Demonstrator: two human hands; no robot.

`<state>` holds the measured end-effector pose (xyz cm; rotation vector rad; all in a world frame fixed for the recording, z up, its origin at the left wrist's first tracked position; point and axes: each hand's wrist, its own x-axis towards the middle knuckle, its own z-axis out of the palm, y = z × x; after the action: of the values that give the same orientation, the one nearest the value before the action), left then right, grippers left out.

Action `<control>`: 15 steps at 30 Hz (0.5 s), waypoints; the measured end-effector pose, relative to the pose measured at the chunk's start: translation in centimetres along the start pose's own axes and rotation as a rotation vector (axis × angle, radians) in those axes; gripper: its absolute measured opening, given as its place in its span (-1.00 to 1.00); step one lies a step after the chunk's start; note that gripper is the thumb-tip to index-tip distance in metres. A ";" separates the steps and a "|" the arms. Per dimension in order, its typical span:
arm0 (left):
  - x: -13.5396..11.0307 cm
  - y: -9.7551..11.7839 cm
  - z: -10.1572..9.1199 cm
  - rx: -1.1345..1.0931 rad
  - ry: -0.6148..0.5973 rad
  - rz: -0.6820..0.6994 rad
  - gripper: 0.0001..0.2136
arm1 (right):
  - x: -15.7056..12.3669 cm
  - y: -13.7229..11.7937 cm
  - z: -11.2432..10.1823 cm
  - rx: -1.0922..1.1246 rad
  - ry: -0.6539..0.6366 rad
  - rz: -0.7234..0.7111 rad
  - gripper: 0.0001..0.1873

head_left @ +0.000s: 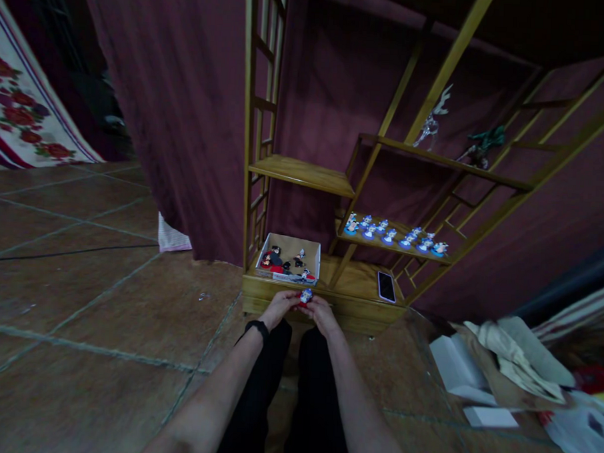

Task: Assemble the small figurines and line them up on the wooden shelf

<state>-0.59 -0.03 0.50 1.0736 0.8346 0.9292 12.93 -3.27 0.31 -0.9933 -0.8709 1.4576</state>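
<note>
My left hand [280, 308] and my right hand [321, 312] meet in front of me, fingers closed together on a small figurine [305, 297] with a blue-and-white top and a red base. A black band sits on my left wrist. Just beyond my hands an open cardboard box [311, 250] on the bottom shelf holds several small dark and red figurines. A row of several blue-and-white figurines [394, 234] stands on the low right shelf.
The wooden shelf unit [304, 174] stands against a maroon curtain [187, 114]. A black phone [386, 286] lies on the bottom shelf. A glass deer [433, 122] and a green figure [483, 144] stand higher up. Boxes and wrapping paper [506, 369] litter the tiled floor at right.
</note>
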 end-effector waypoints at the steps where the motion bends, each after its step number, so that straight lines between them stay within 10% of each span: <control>1: 0.0 0.0 0.0 0.015 -0.013 -0.001 -0.74 | -0.1 0.0 0.0 -0.003 0.001 -0.004 -0.78; 15: 0.6 -0.6 -0.4 0.061 -0.014 -0.008 -0.84 | 0.7 0.8 -0.6 -0.045 -0.007 0.051 -0.64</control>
<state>-0.61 0.51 -0.23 1.1274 0.8597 0.8932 13.18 -2.65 -0.75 -1.0510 -0.8929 1.4909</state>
